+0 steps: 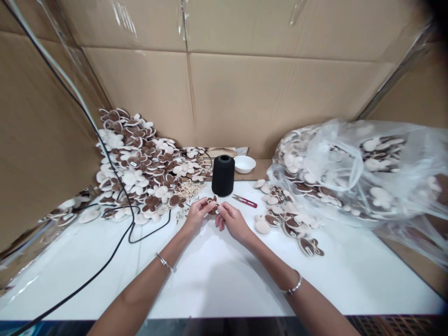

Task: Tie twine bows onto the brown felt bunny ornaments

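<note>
My left hand (198, 214) and my right hand (233, 221) meet above the white table, their fingertips pinching a small brown-and-cream fabric piece (212, 206) from both sides. A thread or tag may run between my fingers, but it is too small to tell. Just beyond my right hand lie red-handled thread snips (245, 201). A black thread cone (223, 175) stands upright past my fingertips. A heap of lobed brown-and-cream fabric pieces (140, 163) rises to the left of my hands, and a smaller scattered group (283, 221) lies to the right.
A white bowl (244, 164) sits behind the cone. A clear plastic bag (353, 168) full of similar pieces fills the right side. Black cables (115, 233) cross the white table (210, 289) at the left. Cardboard sheets (245, 93) wall the back and sides.
</note>
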